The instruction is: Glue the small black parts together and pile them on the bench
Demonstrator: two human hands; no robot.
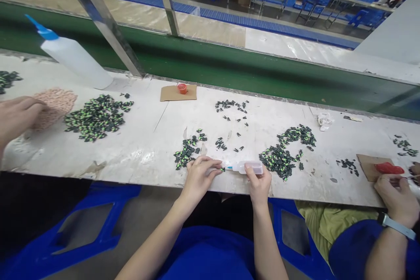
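My left hand (201,173) pinches a small black-and-green part (223,169) between thumb and fingers, low over the near edge of the table. In my right hand (260,183) is a small clear squeeze bottle (254,167), lying sideways with its thin blue tip pointing left. That tip reaches to the held part; whether it touches is too small to tell. Behind my left hand lies a loose group of black-and-green parts (184,154). A larger heap of them (278,159) sits just right of the bottle. Small black pieces (220,143) are scattered beyond my hands.
A big white bottle (77,59) with a blue nozzle stands back left, near another heap (98,116) and pinkish pieces (62,100) beside a co-worker's hand (19,116). A red cap (182,89) rests on cardboard (169,93). Another co-worker's hand (398,194) is at right.
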